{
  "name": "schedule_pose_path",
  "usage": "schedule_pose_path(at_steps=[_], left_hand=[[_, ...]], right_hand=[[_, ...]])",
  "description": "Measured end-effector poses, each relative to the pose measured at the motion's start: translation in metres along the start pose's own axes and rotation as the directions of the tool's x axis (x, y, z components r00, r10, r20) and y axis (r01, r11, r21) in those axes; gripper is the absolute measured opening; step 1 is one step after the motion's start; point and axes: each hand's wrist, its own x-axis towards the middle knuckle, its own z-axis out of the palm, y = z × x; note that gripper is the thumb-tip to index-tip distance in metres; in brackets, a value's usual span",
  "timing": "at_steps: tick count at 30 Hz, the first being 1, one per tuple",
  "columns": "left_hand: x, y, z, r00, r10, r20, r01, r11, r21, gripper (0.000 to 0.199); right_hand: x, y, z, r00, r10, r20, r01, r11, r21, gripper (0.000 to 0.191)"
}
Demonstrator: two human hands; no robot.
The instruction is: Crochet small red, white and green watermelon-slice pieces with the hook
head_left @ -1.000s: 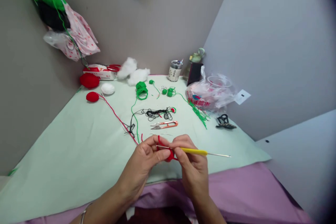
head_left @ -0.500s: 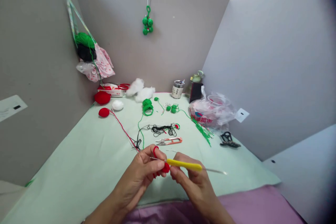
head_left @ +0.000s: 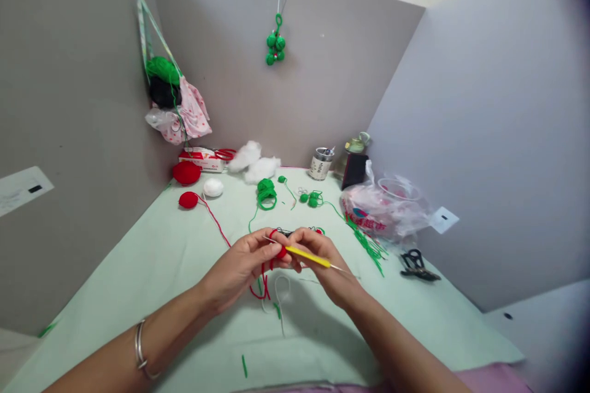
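Note:
In front of me, my left hand (head_left: 239, 267) is closed on a small red crochet piece (head_left: 281, 252). Red yarn loops over its index finger, and loose red strands (head_left: 260, 290) hang below. My right hand (head_left: 329, 276) is closed around a crochet hook (head_left: 310, 256) with a yellow handle, its thin metal tip reaching over the red piece. The fingertips of both hands almost meet there. A red yarn ball (head_left: 188, 199) lies at the left, its strand running toward my left hand. Behind my hands, black yarn is mostly hidden.
Behind stand a white yarn ball (head_left: 212, 188), white stuffing (head_left: 262, 169), green yarn (head_left: 266, 191) and a can of pens (head_left: 321, 164). On the right are a plastic bag (head_left: 387, 206), cut green strands (head_left: 369, 245) and a black claw clip (head_left: 418, 266). Grey partitions enclose the table.
Both hands have moved up and away from me, over the black yarn and thread snips. Loose red and white strands and green scraps now show beneath them. The camera view has shifted slightly.

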Motion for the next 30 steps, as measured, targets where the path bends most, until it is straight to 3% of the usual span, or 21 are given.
schedule_pose_path(at_steps=[6, 10, 14, 20, 26, 30], left_hand=[[0.021, 0.007, -0.023, 1.0, -0.02, -0.012, 0.02, 0.999, -0.037, 0.019], [0.03, 0.01, -0.027, 0.999, -0.049, -0.003, 0.049, 0.994, -0.098, 0.021], [0.041, 0.005, -0.033, 0.994, -0.079, -0.07, 0.072, 0.993, -0.092, 0.023], [0.057, -0.022, -0.056, 0.985, -0.124, -0.123, 0.132, 0.99, 0.059, 0.023], [0.069, -0.041, -0.077, 0.984, -0.159, -0.076, 0.17, 0.971, 0.168, 0.023], [0.073, -0.045, -0.085, 0.973, -0.225, -0.056, 0.232, 0.957, 0.173, 0.028]], right_hand=[[0.03, 0.008, 0.004, 0.999, 0.039, -0.033, -0.031, 0.976, 0.217, 0.044], [0.045, 0.018, 0.006, 0.998, 0.067, -0.022, -0.056, 0.947, 0.317, 0.048], [0.059, 0.026, 0.001, 0.994, 0.097, 0.044, -0.106, 0.923, 0.369, 0.046], [0.076, 0.044, -0.007, 0.984, 0.159, 0.077, -0.173, 0.952, 0.254, 0.044], [0.079, 0.058, -0.016, 0.97, 0.221, 0.099, -0.219, 0.975, -0.031, 0.045], [0.08, 0.064, -0.021, 0.955, 0.281, 0.096, -0.277, 0.959, -0.053, 0.045]])
